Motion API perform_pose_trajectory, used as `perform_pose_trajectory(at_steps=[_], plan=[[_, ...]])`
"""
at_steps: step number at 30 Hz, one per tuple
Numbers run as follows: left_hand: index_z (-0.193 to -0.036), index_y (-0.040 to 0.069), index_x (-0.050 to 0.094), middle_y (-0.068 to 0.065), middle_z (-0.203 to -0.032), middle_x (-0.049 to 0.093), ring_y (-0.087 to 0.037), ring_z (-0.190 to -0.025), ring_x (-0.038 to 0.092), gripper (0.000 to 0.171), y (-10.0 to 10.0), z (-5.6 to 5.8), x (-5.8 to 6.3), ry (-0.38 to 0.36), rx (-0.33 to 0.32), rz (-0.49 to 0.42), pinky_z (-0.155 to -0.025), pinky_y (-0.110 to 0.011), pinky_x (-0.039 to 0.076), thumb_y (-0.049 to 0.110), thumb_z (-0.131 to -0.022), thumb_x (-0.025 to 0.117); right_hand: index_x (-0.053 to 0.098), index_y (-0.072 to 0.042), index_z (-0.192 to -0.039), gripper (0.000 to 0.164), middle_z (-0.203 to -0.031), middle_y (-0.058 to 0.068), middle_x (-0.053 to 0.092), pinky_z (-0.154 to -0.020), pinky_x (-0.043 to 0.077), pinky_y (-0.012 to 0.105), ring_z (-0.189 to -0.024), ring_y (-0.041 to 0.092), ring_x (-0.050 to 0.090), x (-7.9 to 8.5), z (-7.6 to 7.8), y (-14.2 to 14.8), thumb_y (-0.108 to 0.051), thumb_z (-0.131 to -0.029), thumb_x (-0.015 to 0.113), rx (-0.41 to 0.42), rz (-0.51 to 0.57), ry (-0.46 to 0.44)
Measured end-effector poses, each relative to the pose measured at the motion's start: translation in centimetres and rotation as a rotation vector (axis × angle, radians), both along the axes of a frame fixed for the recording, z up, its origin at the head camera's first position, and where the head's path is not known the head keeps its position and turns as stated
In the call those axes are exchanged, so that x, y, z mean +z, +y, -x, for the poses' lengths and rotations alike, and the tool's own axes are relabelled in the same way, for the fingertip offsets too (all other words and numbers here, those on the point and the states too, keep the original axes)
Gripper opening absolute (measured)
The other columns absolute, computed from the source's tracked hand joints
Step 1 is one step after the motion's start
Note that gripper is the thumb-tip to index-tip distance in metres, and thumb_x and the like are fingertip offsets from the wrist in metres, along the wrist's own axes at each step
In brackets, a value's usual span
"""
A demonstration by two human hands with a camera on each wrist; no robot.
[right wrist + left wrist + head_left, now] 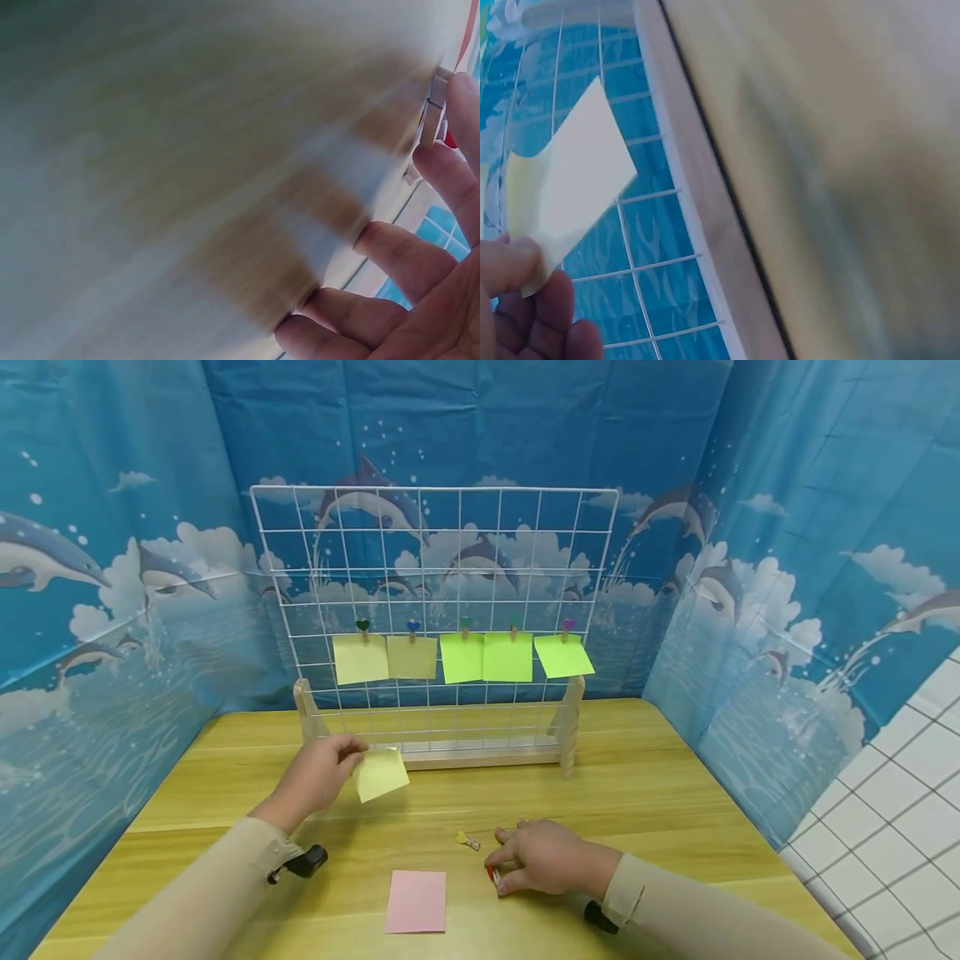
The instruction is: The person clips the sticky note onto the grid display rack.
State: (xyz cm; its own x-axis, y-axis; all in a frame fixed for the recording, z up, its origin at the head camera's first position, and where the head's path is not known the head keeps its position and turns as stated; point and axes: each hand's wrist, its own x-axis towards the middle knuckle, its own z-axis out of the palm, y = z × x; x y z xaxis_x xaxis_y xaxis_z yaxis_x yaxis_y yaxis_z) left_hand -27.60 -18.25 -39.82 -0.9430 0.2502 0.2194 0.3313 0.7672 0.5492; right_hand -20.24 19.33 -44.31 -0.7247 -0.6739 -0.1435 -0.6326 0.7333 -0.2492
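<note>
My left hand pinches a pale yellow sticky note by its edge, just in front of the rack's wooden base. The note is tilted and slightly bent in the left wrist view, between thumb and fingers. Low over the table at the right, my right hand has thumb and index finger on a small clothespin with a red top. Its wooden part shows between those fingertips in the right wrist view, while the other fingers touch the tabletop. Beside this hand lies a clothespin with a yellow top.
A white wire grid rack stands at the back on wooden feet. Several yellow and green notes hang on it in a row from small clothespins. A pink sticky note lies near the table's front. Blue dolphin curtains surround the table.
</note>
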Motion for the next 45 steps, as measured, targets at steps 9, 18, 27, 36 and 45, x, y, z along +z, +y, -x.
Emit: perform_pose_trajectory(at_steps=[9, 18, 27, 36, 45], plan=[[-0.127, 0.012, 0.072, -0.012, -0.131, 0.072, -0.03, -0.112, 0.07, 0.025, 1.8, 5.0, 1.1, 0.036, 0.043, -0.035, -0.092, -0.048, 0.058, 0.022, -0.111, 0.056, 0.073, -0.036, -0.134, 0.043, -0.151, 0.01, 0.06, -0.116, 0.046, 0.058, -0.138, 0.038, 0.06, 0.1, 0.0, 0.0, -0.052, -0.094, 0.074, -0.003, -0.013, -0.007], [-0.131, 0.016, 0.07, -0.008, -0.131, 0.072, -0.026, -0.106, 0.07, 0.026, 3.2, 6.4, 1.9, 0.033, 0.04, -0.03, -0.09, -0.045, 0.058, 0.025, -0.112, 0.055, 0.068, -0.039, -0.141, 0.049, -0.153, 0.012, 0.059, -0.116, 0.047, 0.056, -0.138, 0.039, 0.06, 0.3, 0.1, -0.1, -0.048, -0.094, 0.076, -0.01, -0.016, -0.033], [-0.13, 0.017, 0.072, -0.006, -0.132, 0.072, -0.026, -0.111, 0.07, 0.026, 4.5, 6.5, 1.9, 0.028, 0.021, -0.008, -0.094, -0.047, 0.058, 0.026, -0.111, 0.056, 0.07, -0.038, -0.138, 0.044, -0.152, 0.01, 0.059, -0.119, 0.044, 0.054, -0.139, 0.029, 0.06, 0.3, 0.1, 0.0, -0.046, -0.095, 0.076, -0.012, 0.0, -0.049], [-0.129, 0.013, 0.073, -0.011, -0.136, 0.07, -0.033, -0.123, 0.066, 0.027, 5.5, 6.1, 1.7, 0.038, 0.071, -0.003, -0.095, -0.049, 0.057, 0.025, -0.111, 0.056, 0.071, -0.037, -0.137, 0.043, -0.152, 0.009, 0.059, -0.12, 0.043, 0.054, -0.14, 0.028, 0.06, 0.1, 0.3, -0.1, -0.047, -0.095, 0.076, -0.011, -0.002, -0.047], [-0.128, 0.017, 0.073, -0.008, -0.127, 0.075, -0.02, -0.079, 0.066, 0.027, 5.9, 6.5, 1.0, 0.055, 0.116, -0.029, -0.069, -0.037, 0.05, 0.028, -0.112, 0.055, 0.072, -0.038, -0.135, 0.043, -0.152, 0.008, 0.059, -0.12, 0.043, 0.054, -0.14, 0.03, 0.06, -0.1, 0.4, -0.1, -0.047, -0.094, 0.077, -0.02, -0.006, -0.047]])
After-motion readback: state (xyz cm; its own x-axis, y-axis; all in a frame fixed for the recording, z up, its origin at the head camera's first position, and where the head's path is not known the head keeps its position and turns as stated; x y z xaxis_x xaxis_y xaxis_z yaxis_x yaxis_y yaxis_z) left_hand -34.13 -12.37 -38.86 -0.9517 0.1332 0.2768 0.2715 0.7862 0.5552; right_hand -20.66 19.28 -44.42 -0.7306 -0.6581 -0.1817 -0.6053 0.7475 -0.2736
